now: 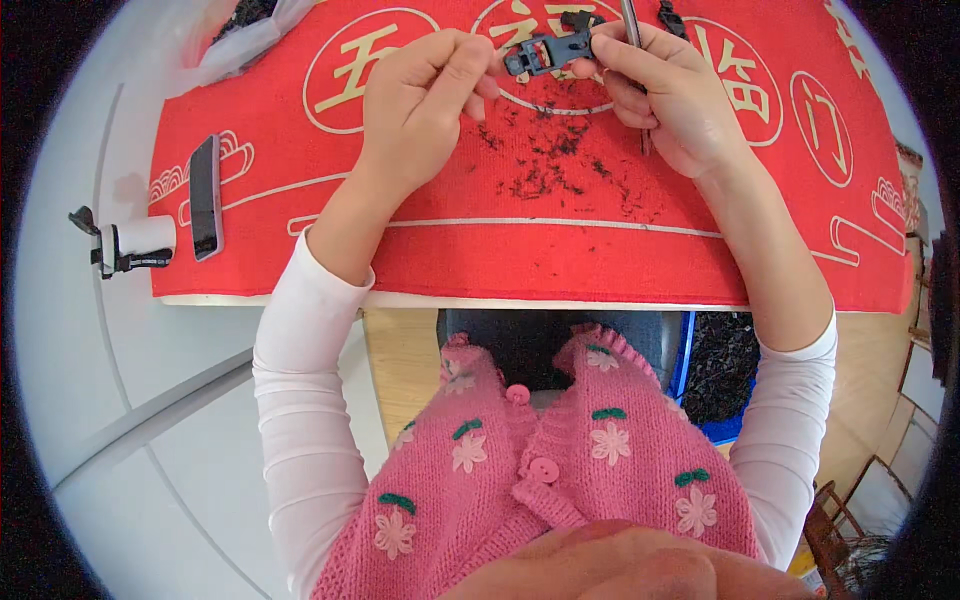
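A small dark grey plastic part [548, 54], with a rectangular opening in its middle, is raised over the far side of the red table cover. My right hand [670, 95] pinches its right end between thumb and fingers. The same hand keeps a thin metal tool [632, 22] upright in its grip; its exact kind is unclear. Beside the part's left end, my left hand [425, 105] is closed, thumb pressed against the curled fingers. Whatever those fingertips hold is too small to make out. Black shavings [565, 160] lie scattered on the cloth below both hands.
Left on the red cloth [640, 265] lies a phone [206, 198]; a white device with a black strap [140, 240] sits beyond the table's left edge. A plastic bag [255, 40] holds black pieces at far left. Below the table, a blue bin [722, 430] contains black scraps.
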The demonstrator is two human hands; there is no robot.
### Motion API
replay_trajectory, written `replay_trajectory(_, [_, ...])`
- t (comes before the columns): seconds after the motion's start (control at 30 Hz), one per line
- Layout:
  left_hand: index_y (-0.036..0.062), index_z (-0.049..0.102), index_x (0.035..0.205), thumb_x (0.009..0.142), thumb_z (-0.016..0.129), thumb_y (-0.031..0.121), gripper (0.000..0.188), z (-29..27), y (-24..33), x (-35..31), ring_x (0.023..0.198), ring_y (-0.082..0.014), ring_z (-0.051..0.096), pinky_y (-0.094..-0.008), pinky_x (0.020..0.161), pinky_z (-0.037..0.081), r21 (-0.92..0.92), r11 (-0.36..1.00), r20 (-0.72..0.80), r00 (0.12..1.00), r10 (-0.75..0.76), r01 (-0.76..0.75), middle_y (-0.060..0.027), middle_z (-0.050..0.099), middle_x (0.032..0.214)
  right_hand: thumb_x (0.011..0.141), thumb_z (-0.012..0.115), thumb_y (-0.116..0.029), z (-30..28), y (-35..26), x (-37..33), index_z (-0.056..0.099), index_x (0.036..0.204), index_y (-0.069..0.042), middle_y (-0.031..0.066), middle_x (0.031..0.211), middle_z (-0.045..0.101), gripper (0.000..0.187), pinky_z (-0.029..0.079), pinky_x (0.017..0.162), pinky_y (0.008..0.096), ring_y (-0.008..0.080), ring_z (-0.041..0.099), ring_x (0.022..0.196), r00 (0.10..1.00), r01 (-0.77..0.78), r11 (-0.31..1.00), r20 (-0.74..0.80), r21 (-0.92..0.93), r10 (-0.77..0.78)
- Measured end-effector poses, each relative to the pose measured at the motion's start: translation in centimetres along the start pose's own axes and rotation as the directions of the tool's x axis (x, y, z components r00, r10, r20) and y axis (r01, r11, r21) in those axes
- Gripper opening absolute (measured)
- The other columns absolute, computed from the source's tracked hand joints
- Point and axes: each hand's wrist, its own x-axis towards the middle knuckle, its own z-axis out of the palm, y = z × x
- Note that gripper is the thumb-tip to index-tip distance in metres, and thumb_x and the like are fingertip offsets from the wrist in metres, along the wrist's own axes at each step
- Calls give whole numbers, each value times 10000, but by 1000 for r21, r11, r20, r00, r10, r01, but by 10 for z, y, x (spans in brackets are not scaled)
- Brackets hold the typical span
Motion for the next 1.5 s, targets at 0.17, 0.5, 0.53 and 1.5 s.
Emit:
replay_trajectory(0.17, [0, 602, 821, 877, 468, 135, 198, -5, -5, 2, 480, -72, 433, -176, 454, 345, 24, 999, 46, 998, 32, -34, -14, 530, 582, 856, 508, -100, -1, 1, 0, 535, 956, -10, 102, 777, 628, 137, 194, 371, 124, 9, 284, 419, 999, 41, 999, 9, -9, -41])
replay_trajectory(0.5, [5, 606, 876, 803, 533, 39, 109, -3, -4, 6, 530, -75, 455, -170, 487, 380, 104, 973, 44, 978, 203, -207, -10, 547, 668, 852, 513, -92, 0, 0, 0, 536, 955, -12, 101, 767, 628, 133, 186, 363, 125, 5, 278, 412, 999, 41, 999, -10, -35, -42])
replay_trajectory(0.53, [5, 606, 876, 803, 533, 39, 109, -2, -4, 6, 530, -75, 455, -170, 487, 380, 104, 973, 44, 978, 203, -207, -10, 547, 668, 852, 513, -92, -1, 0, 0, 536, 955, -12, 101, 767, 628, 133, 186, 363, 125, 5, 278, 412, 999, 42, 999, -10, -35, -42])
replay_trajectory(1.5, [37, 620, 995, 655, 630, -48, 351, -2, -6, 6, 545, -72, 451, -164, 496, 389, 230, 890, 115, 919, 377, -394, -15, 570, 756, 832, 527, -52, 1, 2, -1, 520, 987, -10, 115, 835, 637, 161, 212, 378, 108, 1, 290, 421, 1000, -15, 1000, 9, -16, 15])
